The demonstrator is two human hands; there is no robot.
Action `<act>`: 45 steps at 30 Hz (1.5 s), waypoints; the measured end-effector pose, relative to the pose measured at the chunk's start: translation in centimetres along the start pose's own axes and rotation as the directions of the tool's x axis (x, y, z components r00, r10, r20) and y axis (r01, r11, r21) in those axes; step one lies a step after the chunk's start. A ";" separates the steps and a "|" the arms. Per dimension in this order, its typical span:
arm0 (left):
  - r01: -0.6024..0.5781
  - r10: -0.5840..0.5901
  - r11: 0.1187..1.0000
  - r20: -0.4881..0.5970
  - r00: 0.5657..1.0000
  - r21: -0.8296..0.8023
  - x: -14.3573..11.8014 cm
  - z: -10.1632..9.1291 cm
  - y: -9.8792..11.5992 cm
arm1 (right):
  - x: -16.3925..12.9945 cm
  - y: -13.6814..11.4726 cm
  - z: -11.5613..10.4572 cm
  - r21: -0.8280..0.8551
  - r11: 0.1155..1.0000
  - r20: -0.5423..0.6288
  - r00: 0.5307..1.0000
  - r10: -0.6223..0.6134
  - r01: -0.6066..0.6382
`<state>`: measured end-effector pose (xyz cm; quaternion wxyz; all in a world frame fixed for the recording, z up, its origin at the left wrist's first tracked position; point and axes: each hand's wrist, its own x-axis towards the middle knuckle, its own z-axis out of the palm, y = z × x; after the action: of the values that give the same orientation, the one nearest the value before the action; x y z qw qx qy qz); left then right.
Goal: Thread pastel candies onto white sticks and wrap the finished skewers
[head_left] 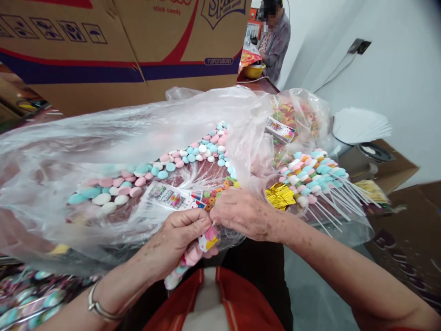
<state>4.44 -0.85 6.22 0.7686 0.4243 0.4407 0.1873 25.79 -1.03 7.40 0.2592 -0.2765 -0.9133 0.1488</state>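
Note:
My left hand (186, 232) and my right hand (246, 214) meet in front of my lap, fingers pinched together at the top of a small clear candy bag (191, 255). Pink and pale blue sweets fill the bag, which hangs down to the left below my fingers. Between the hands shows a printed label card (209, 240) with coloured dots. My fingers hide the neck of the bag. Just behind my left hand lies a stack of printed labels (168, 197). Small ring-shaped candies (215, 194) lie behind my fingertips, and gold twist ties (280, 196) sit beyond my right wrist.
Pastel candy discs (161, 168) lie in a row on clear plastic sheeting (86, 133). Marshmallow sticks (312, 174) are piled at the right. A large carton (138, 50) stands behind. White sticks (360, 124) fill a container. Another person (277, 43) works farther back.

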 end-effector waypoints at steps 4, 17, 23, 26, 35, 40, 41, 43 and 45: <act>-0.180 0.226 0.964 -0.250 0.941 0.194 -0.2 0.6 0.7 | 0.0 -1.9 0.6 0.184 0.910 -0.250 0.878 0.409 -0.372; -0.277 0.264 0.943 -0.092 0.960 -0.186 0.3 1.1 -0.3 | 0.6 -3.6 5.8 0.942 0.250 -0.088 0.555 0.827 -0.224; 0.025 -0.001 0.969 0.096 0.995 -0.247 0.5 -0.1 -0.2 | -0.5 -3.2 5.9 0.949 0.260 -0.057 0.710 0.702 -0.181; 0.152 -0.108 0.963 0.196 0.975 -0.223 0.7 -0.4 -0.4 | -1.3 -3.4 5.5 0.743 0.602 -0.170 0.788 0.592 -0.292; 0.097 -0.051 0.989 0.365 0.930 -0.109 0.3 -0.5 -0.3 | -1.3 -4.4 5.6 0.504 0.777 -0.399 0.697 0.596 -0.376; 0.013 -0.029 0.993 0.136 0.990 0.118 0.0 -0.1 0.4 | -1.6 -4.0 5.7 0.225 0.848 -0.578 0.634 0.513 -0.481; 0.027 -0.040 0.994 0.124 0.992 0.102 0.0 -0.1 0.3 | -1.9 -4.0 5.6 0.062 0.881 -0.625 0.670 0.400 -0.469; 0.056 -0.064 0.997 0.146 0.987 0.057 0.1 -0.2 0.1 | -2.3 -4.1 5.2 -0.253 0.902 -0.555 0.816 0.162 -0.351; 0.089 -0.095 0.995 0.197 0.976 0.040 0.1 -0.3 0.0 | -2.6 -4.3 4.8 -0.408 0.894 -0.356 0.934 0.032 -0.186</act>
<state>4.19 -0.64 6.11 0.8100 0.4318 0.3836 0.1014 23.11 -6.64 4.25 0.3358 -0.4006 -0.8473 -0.0947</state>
